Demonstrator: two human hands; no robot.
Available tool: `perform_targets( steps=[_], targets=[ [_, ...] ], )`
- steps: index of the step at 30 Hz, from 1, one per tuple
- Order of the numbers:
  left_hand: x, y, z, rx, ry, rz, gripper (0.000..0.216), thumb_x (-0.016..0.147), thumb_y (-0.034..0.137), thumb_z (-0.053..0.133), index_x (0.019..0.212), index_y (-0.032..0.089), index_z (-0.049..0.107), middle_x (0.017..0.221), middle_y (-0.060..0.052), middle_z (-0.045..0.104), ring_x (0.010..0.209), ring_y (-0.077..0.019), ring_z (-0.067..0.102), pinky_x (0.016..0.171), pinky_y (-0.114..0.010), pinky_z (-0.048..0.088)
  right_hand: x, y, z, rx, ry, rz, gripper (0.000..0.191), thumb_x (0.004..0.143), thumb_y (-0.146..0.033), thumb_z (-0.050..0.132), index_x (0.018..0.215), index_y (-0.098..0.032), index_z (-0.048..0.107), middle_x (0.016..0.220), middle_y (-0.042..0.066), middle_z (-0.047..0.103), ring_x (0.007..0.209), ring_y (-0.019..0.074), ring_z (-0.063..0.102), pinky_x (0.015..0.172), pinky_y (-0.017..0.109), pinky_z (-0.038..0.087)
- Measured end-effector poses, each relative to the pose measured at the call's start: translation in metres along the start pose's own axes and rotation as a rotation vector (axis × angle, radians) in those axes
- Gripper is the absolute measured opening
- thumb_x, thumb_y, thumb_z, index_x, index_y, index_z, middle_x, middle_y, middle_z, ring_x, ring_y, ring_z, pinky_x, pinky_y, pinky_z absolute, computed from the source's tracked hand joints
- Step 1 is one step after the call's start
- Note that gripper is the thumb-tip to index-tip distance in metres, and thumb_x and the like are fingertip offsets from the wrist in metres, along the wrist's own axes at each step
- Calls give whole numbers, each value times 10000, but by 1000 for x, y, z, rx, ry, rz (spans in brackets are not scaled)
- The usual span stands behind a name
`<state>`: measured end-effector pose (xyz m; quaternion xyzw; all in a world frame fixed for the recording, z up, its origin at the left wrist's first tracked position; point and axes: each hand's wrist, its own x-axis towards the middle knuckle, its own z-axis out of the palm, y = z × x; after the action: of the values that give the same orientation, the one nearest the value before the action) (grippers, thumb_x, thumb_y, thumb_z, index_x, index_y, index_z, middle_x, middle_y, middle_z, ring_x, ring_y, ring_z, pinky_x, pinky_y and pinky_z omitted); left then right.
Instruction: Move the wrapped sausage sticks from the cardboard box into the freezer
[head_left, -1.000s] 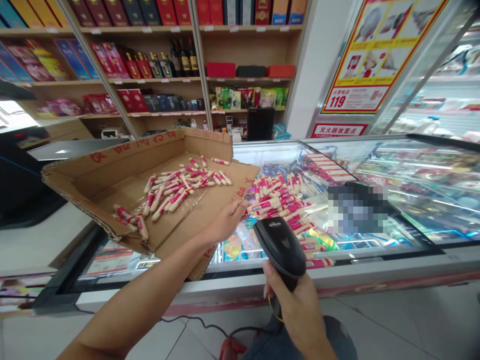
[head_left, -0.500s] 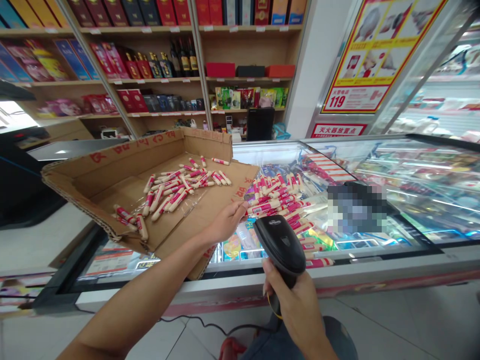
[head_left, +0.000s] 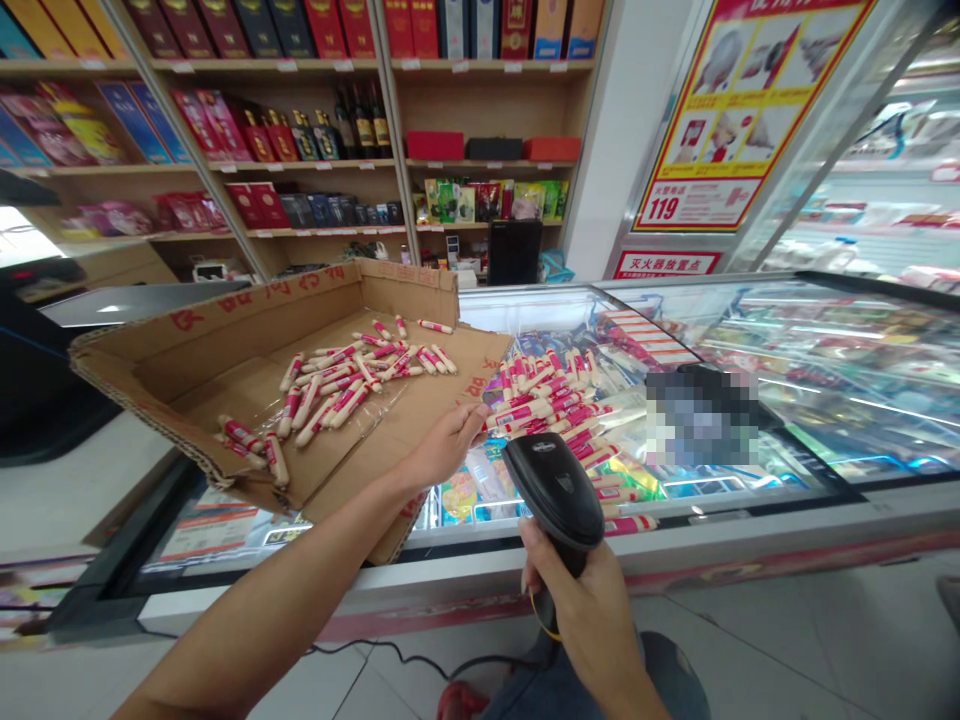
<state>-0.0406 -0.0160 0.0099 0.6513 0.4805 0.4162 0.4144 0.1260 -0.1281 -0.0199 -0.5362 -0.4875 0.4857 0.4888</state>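
My right hand (head_left: 592, 610) is wrapped round the grip of a black barcode scanner (head_left: 553, 485), whose head points up and left. My left hand (head_left: 444, 447) reaches over the edge of an open cardboard box (head_left: 405, 440), fingers pinched on the end of a wrapped sausage (head_left: 514, 415). That sausage lies beside a pile of similar pink-and-cream sausages (head_left: 559, 385) on the glass freezer top. More sausages (head_left: 341, 385) lie loose inside the box. The scanner hides part of the pile.
The chest freezer (head_left: 495, 572) runs across in front of me, with packages under its glass. A blurred dark object (head_left: 701, 415) sits on it at the right. The scanner cable (head_left: 409, 655) hangs below. Shelves (head_left: 300, 165) of boxed goods and bottles stand behind.
The view has shifted slightly, so everything sits a little further left. Both hands keep their holds on the sausage and the scanner.
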Motion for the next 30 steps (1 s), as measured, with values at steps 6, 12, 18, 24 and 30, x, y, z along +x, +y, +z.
perform_targets(
  steps=[6,12,18,24,30],
  targets=[
    [9,-13,-4,138,58,81,397,948,490,353,687,196,413,640,30,407,584,-111,394,579,-241,350,-1,-4,-8,50,17,-8,389,789,-551,675,764,-168,612,472,-32,565,452,152,553,474,250,448],
    [36,0,-1,457,132,173,305,962,317,354,691,210,445,657,-4,492,623,-159,469,647,-272,359,2,-11,-18,102,24,-12,385,776,-536,691,779,-157,629,457,-36,561,430,141,537,450,241,428],
    [84,18,19,869,-6,134,225,951,219,357,846,177,551,850,-97,659,743,-215,597,684,-293,412,7,-13,-26,103,16,-44,370,788,-528,678,735,-167,619,452,-30,556,426,139,526,453,249,426],
    [102,24,35,1134,-157,92,311,979,226,265,1013,147,564,1019,-138,691,877,-237,659,749,-319,481,9,-13,-36,141,25,9,408,769,-559,692,763,-156,634,442,-37,540,431,124,504,464,233,402],
    [99,23,31,1179,-207,133,391,993,350,261,1092,176,597,1091,-111,698,973,-239,663,819,-336,502,11,-11,-37,99,-5,15,418,766,-580,691,711,-167,658,450,-26,554,453,127,512,510,243,400]
  ],
)
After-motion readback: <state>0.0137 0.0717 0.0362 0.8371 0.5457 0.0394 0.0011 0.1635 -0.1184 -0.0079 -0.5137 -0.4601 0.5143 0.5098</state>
